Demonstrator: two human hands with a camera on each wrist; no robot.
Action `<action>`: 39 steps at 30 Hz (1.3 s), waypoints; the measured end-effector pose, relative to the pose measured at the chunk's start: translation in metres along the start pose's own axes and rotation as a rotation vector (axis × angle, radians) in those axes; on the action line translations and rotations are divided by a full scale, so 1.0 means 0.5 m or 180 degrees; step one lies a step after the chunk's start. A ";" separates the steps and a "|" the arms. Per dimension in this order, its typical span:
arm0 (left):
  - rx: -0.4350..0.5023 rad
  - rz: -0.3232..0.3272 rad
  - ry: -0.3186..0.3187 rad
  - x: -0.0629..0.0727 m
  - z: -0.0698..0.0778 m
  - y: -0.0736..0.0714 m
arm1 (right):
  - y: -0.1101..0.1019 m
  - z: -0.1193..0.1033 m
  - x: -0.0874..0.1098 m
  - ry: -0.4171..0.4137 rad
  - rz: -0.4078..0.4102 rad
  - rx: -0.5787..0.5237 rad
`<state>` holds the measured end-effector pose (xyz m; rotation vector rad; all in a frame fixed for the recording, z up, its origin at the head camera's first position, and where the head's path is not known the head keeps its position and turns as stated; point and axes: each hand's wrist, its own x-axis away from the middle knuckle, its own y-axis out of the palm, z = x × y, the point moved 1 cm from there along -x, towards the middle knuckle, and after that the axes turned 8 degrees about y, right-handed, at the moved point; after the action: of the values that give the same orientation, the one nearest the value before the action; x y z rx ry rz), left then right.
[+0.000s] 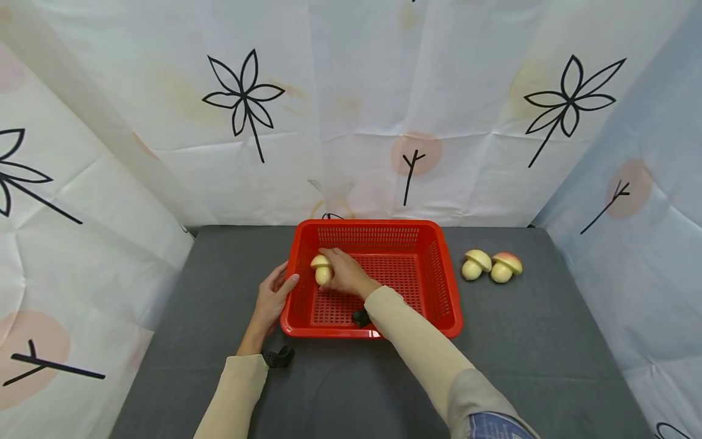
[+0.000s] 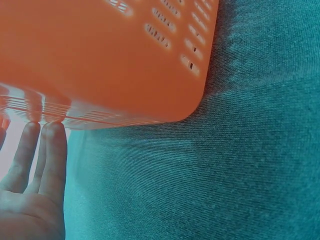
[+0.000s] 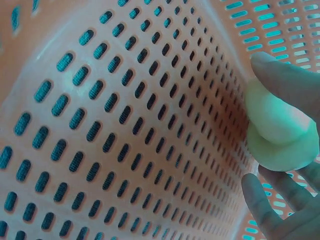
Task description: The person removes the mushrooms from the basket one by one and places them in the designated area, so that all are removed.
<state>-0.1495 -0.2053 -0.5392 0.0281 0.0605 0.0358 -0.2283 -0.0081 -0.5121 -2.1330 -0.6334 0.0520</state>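
A toy mushroom [image 1: 322, 271], with a pale yellow cap and cream stem, is inside the red plastic basket [image 1: 375, 333] near its left wall. My right hand [image 1: 347, 273] reaches into the basket and holds this mushroom between thumb and fingers. In the right wrist view, the mushroom [image 3: 282, 127] sits between the thumb above and the fingers below. My left hand [image 1: 272, 299] is at the basket's left side, thumb at the rim. Seen from the left wrist, straight fingers [image 2: 54, 160] touch the outer wall of the basket [image 2: 115, 65].
Two more toy mushrooms lie on the grey tablecloth [image 1: 526, 341] right of the basket: a yellow-capped mushroom [image 1: 476, 264] and a mushroom with a reddish cap [image 1: 505, 267]. White printed curtains [image 1: 351, 110] enclose the table at the back and both sides.
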 end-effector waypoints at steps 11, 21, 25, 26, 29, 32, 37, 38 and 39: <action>-0.0042 -0.0010 -0.0010 -0.001 0.000 0.001 | -0.026 0.009 0.016 -0.0149 -0.0071 -0.0406; -0.0027 0.0015 -0.0016 0.000 0.002 0.000 | -0.062 0.002 0.050 -0.0198 -0.0075 -0.0675; -0.0004 0.0017 -0.0044 0.000 0.001 -0.001 | -0.076 -0.002 0.062 -0.0221 -0.0036 -0.0661; 0.0005 0.0015 -0.0044 0.000 0.001 -0.001 | -0.079 -0.003 0.065 -0.0234 -0.0017 -0.0676; 0.0017 0.0000 -0.0035 0.000 0.001 -0.001 | -0.087 -0.004 0.074 -0.0248 0.0023 -0.0696; 0.0021 -0.0004 -0.0032 0.001 0.001 -0.001 | -0.094 -0.005 0.083 -0.0266 0.0065 -0.0695; -0.0006 -0.0013 -0.0039 0.002 0.003 0.000 | -0.104 -0.005 0.098 -0.0324 0.0132 -0.0726; -0.0006 -0.0015 -0.0038 0.003 0.004 0.000 | -0.107 -0.004 0.101 -0.0333 0.0144 -0.0735; -0.0006 -0.0015 -0.0039 0.003 0.004 0.000 | -0.109 -0.003 0.104 -0.0344 0.0158 -0.0746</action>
<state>-0.1481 -0.2052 -0.5373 0.0263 0.0484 0.0311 -0.2056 0.0406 -0.4594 -2.3850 -0.6771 0.1264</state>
